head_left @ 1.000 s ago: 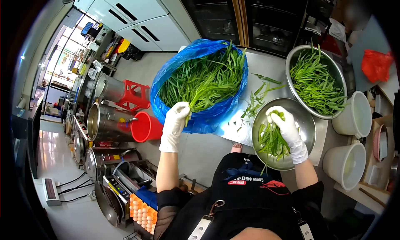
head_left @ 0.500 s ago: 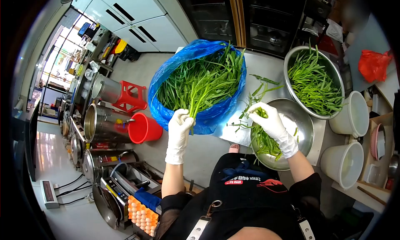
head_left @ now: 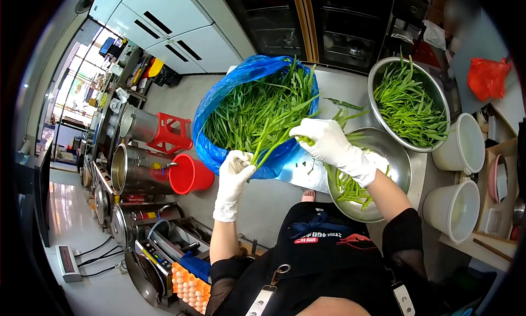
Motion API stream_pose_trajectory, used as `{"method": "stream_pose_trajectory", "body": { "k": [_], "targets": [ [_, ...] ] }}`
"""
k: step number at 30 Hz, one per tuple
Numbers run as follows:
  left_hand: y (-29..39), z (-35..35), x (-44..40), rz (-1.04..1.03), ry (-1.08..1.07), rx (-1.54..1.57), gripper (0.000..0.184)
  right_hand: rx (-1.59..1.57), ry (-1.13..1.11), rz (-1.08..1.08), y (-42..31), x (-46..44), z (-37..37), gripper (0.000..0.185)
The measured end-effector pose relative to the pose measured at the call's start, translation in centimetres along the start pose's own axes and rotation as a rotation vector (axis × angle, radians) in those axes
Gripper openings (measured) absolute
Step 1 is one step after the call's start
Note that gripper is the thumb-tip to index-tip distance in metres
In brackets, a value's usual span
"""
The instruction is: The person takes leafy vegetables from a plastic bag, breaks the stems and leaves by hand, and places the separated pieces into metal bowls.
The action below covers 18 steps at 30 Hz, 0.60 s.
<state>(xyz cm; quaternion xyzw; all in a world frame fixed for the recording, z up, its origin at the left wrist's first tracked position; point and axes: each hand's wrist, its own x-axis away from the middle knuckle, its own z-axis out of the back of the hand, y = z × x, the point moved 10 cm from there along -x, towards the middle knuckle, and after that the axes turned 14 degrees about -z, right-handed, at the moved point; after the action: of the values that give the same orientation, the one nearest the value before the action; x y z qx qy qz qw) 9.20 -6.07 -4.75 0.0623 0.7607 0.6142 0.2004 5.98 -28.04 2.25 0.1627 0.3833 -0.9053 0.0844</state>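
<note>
My gloved left hand (head_left: 235,173) is closed around the lower stems of a small bunch of water spinach (head_left: 268,143), in front of a blue plastic bag (head_left: 205,110). More long leafy greens fill the bag. My gloved right hand (head_left: 326,140) has its fingers closed on green stems at the right side of the bunch, just right of the bag's rim. Below that hand sits a steel bowl (head_left: 402,176) with cut green pieces (head_left: 350,190) in it. A second steel bowl (head_left: 372,99) behind it is heaped with water spinach.
Loose leaves (head_left: 344,103) lie on the steel table (head_left: 339,86). Two white buckets (head_left: 452,209) stand at the right. On the left are a red bucket (head_left: 189,176), a red stool (head_left: 170,132), large metal pots (head_left: 139,168) and a tray of eggs (head_left: 192,288).
My right hand has moved left and up from over the near bowl to the bunch. The left hand still holds its stems, and the bunch leans further right.
</note>
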Motion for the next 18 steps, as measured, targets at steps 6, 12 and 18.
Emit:
{"method": "stream_pose_trajectory", "body": {
  "k": [6, 12, 18],
  "targets": [
    [0.9, -0.7, 0.1, 0.020, -0.070, -0.008, 0.031, 0.211, -0.112, 0.068, 1.2, -0.4, -3.9, 0.021],
    [1.3, 0.2, -0.1, -0.015, -0.013, -0.019, 0.022, 0.132, -0.211, 0.035, 1.5, -0.1, -4.7, 0.017],
    [-1.4, 1.5, -0.2, 0.024, 0.162, 0.085, 0.019, -0.119, -0.198, -0.260, 4.0, 0.1, -3.6, 0.017]
  ]
}}
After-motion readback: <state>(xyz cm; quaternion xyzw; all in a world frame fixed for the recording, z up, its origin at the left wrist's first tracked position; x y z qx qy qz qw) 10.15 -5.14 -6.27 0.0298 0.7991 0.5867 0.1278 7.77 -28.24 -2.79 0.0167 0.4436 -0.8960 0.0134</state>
